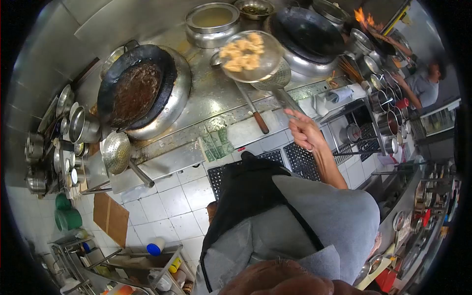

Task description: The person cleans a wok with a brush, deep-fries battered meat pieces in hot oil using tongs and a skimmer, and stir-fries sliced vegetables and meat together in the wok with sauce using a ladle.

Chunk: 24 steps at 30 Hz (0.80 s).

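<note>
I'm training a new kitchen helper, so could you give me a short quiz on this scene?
1. True or false: flames show towards the upper right of the picture.
2. What colour are the food pieces in the round strainer: A) green, B) golden, C) black?
3. Is the hand near the handle of the perforated ladle the person's left or right?
Key: 1. True. 2. B. 3. Right.
</note>
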Each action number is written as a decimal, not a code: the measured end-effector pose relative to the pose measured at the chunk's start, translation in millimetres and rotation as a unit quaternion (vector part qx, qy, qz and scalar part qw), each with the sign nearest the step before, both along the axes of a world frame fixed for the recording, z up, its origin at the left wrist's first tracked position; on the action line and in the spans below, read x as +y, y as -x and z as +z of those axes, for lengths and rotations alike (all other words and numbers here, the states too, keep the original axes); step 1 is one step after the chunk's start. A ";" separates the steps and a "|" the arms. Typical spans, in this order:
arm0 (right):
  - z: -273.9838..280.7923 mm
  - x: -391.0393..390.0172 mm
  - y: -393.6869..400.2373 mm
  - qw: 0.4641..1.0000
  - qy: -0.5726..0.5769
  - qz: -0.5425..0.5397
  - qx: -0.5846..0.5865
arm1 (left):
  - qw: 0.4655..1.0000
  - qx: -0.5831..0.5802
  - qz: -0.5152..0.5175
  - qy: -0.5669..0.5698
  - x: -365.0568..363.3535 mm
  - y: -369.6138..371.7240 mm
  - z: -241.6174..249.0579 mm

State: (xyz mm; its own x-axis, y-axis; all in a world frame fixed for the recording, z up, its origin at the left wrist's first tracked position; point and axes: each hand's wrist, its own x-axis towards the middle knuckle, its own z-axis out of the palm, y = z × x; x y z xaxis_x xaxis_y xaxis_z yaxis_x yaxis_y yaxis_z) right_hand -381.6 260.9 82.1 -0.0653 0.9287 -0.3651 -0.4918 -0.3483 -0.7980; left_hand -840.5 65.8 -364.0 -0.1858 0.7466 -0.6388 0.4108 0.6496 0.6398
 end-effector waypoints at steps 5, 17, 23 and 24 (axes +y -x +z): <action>-23.2 -15.4 -22.2 0.980 0.037 -0.116 -0.156 | 1.000 0.002 -0.020 0.000 13.3 2.8 2.9; -124.0 61.0 -45.2 0.866 -0.052 -0.098 -0.488 | 0.999 0.007 0.025 -0.018 8.9 -6.5 25.1; -93.2 67.4 -42.3 0.735 -0.076 -0.126 -0.662 | 0.999 0.009 0.052 -0.011 -28.2 -19.6 17.1; -84.4 67.6 -42.4 0.716 -0.081 -0.121 -0.682 | 0.999 0.011 0.052 -0.008 -38.3 -22.1 14.1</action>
